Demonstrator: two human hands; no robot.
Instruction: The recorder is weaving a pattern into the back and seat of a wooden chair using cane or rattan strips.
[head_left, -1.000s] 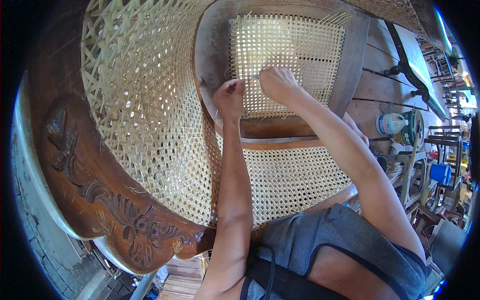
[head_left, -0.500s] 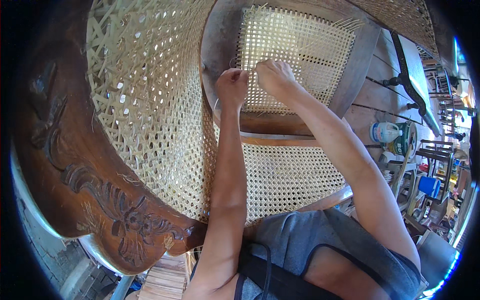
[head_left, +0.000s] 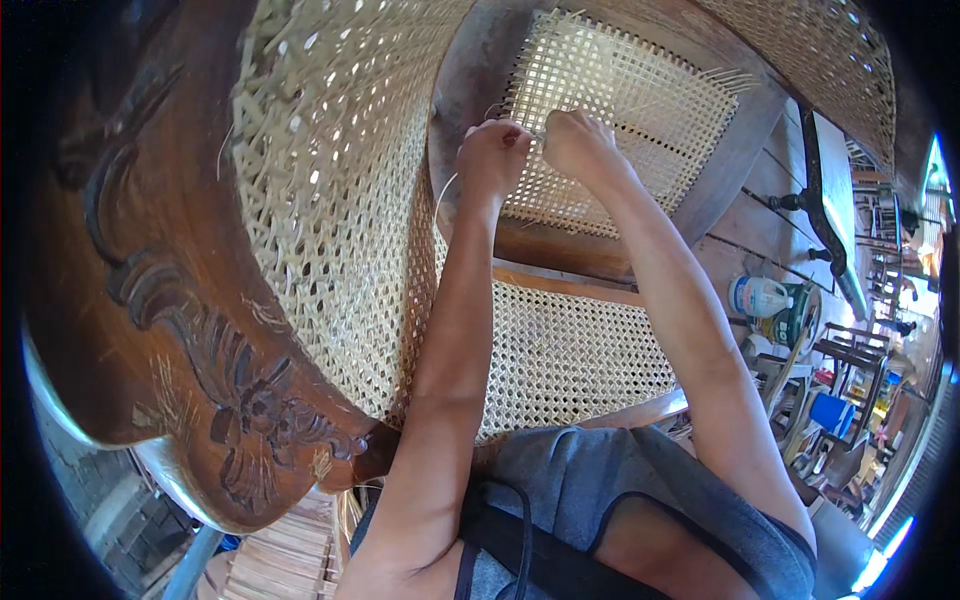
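Over the left part of a square panel of woven cane (head_left: 640,75), both of my hands work close together. The panel sits in a dark wooden seat frame (head_left: 690,205). My left hand (head_left: 490,158) is closed in a pinch, and a thin pale cane strand (head_left: 441,196) runs out beside its wrist. A small loop of strand curls just beyond its knuckles. My right hand (head_left: 582,146) has its fingers curled down against the weave; what they pinch is hidden. Loose strand ends stick out at the panel's far right corner.
A carved wooden chair back (head_left: 190,300) with a cane panel (head_left: 320,200) curves along my left. Another cane panel (head_left: 570,340) lies nearer me. To the right are a white jug (head_left: 760,296), a blue container (head_left: 831,414) and a dark-legged table (head_left: 818,190).
The view has shifted, so the chair and hands appear farther right. My hands stay close together at the panel's left part, with the fingers still closed.
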